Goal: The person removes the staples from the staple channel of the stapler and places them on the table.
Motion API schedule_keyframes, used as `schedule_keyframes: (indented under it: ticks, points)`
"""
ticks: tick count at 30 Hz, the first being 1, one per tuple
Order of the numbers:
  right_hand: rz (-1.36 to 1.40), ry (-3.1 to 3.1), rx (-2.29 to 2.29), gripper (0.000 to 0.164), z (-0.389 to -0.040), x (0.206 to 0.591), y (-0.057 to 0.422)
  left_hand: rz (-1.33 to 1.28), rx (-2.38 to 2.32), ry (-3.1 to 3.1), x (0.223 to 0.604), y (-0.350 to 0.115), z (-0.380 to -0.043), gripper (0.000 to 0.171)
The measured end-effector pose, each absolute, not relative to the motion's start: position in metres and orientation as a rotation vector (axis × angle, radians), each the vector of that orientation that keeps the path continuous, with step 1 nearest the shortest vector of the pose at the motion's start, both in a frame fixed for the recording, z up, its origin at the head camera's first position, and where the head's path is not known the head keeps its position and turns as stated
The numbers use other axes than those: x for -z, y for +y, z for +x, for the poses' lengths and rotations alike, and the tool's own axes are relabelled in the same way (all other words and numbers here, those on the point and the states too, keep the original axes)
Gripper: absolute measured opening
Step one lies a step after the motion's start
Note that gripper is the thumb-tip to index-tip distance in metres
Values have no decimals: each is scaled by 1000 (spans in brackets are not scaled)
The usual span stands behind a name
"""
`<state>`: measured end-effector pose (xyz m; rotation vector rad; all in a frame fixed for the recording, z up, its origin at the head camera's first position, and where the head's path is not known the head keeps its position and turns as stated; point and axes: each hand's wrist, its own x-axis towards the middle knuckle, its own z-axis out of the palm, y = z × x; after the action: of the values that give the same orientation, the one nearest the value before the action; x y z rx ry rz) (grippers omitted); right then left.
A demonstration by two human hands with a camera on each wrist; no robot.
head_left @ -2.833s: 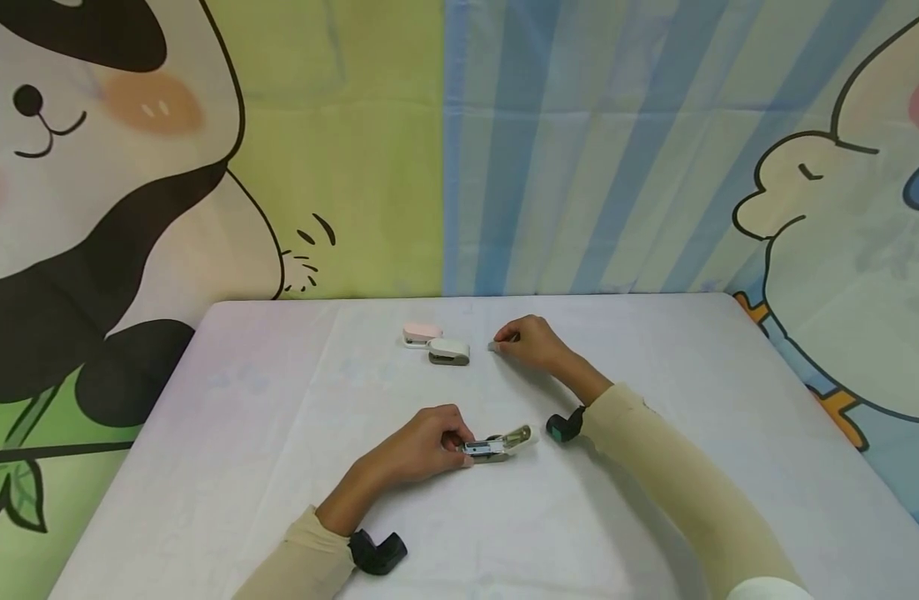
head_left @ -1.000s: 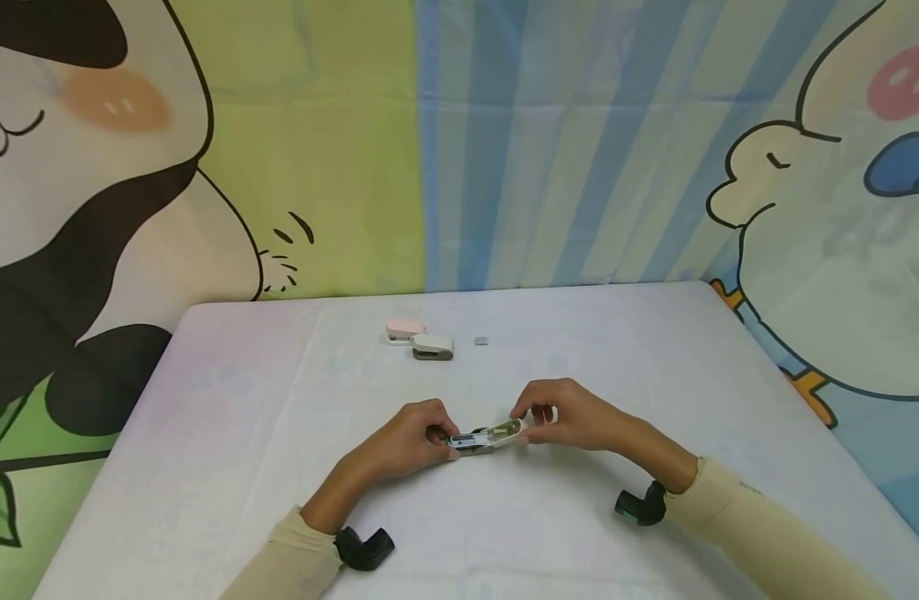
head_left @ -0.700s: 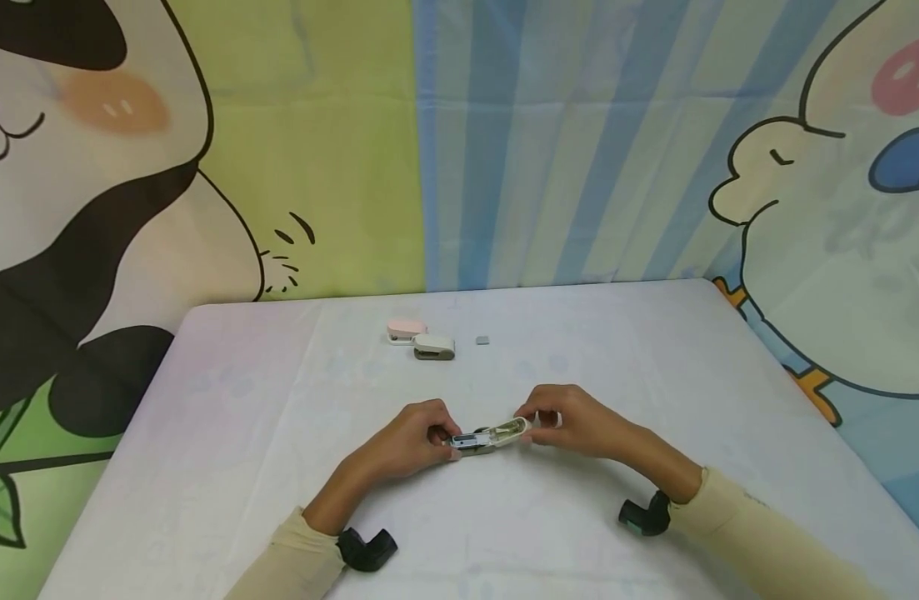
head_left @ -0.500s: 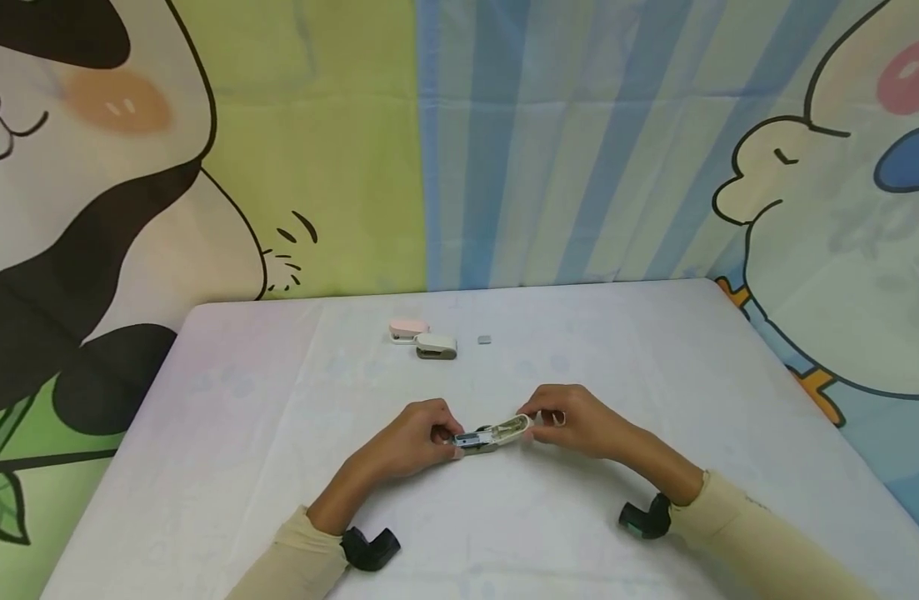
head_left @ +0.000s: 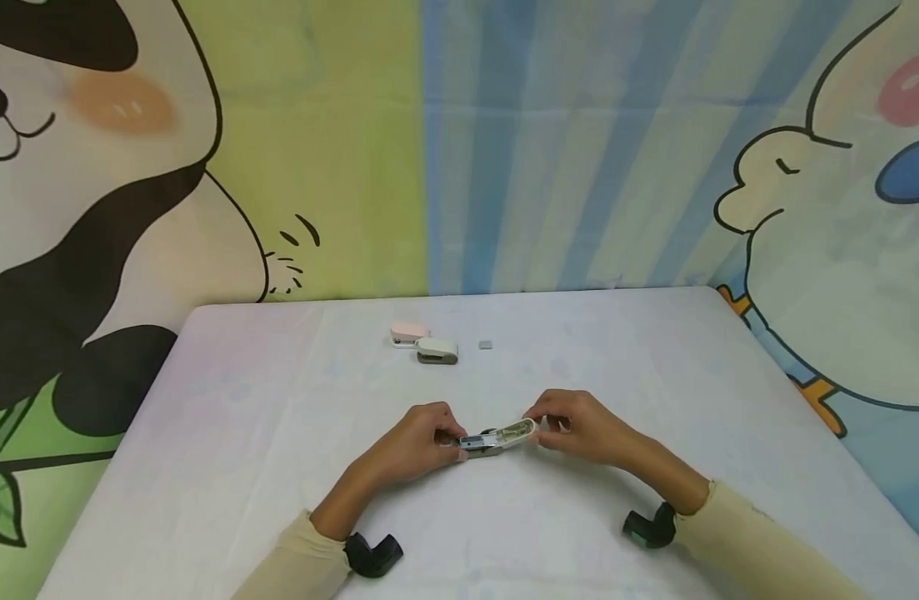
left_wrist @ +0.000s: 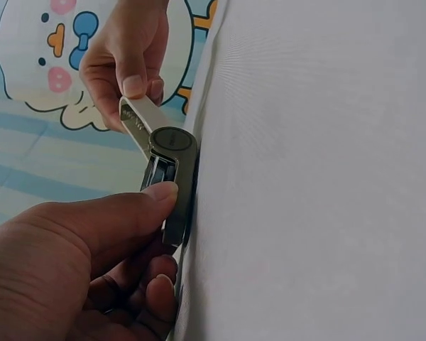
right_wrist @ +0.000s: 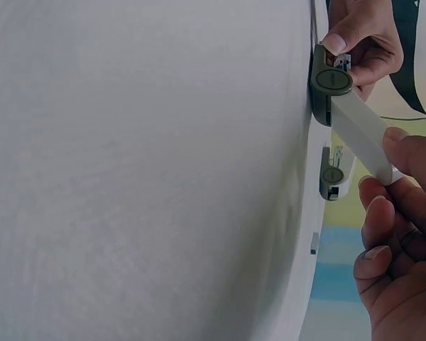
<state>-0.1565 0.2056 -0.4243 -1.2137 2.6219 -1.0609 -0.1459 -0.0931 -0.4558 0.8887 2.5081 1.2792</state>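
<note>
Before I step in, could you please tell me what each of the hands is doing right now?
Left hand: closed, holding the open stapler by its grey base.
Right hand: closed, pinching the stapler's white top.

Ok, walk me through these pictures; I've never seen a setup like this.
There is no machine: a person works with two bare hands. The widest picture comes from a camera on the head, looking down at the table; the two closer ones come from a camera on each wrist. The left hand holds one end of an opened stapler, and the right hand pinches its folded-back white top. Farther back lie a pink stapler, a white-and-grey stapler and a small grey piece.
</note>
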Motion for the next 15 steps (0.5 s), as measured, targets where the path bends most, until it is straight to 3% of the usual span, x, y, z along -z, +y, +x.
schedule_keyframes:
  ticks: [15]
  points:
    - [-1131, 2726, 1001, 21, -187, 415, 215, 933, -1217, 2585, 454, -75, -187, 15]
